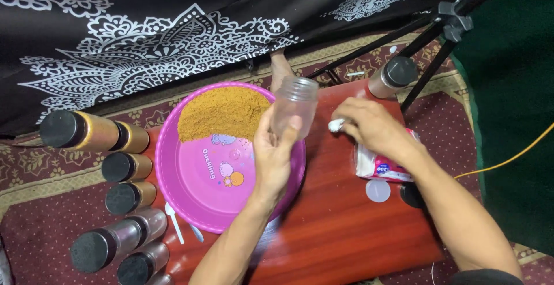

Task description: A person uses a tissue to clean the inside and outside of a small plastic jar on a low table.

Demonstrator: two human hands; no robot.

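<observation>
My left hand (pixel 272 152) holds an empty clear plastic jar (pixel 294 106), open mouth tilted up, over the right rim of a pink basin (pixel 190 192). A heap of brown powder (pixel 222 112) fills the basin's far side. My right hand (pixel 372 126) pinches a small wad of white tissue (pixel 336 125) just right of the jar, above a pink and white tissue pack (pixel 378 167).
Several black-capped jars, some filled with brown powder (pixel 86 130), line the basin's left side. Another capped jar (pixel 393 76) stands at the back right. A white lid (pixel 378 191), a black cap (pixel 411 195) and a white spoon (pixel 174 222) lie on the red wooden board (pixel 340 227). Tripod legs (pixel 427 48) rise at right.
</observation>
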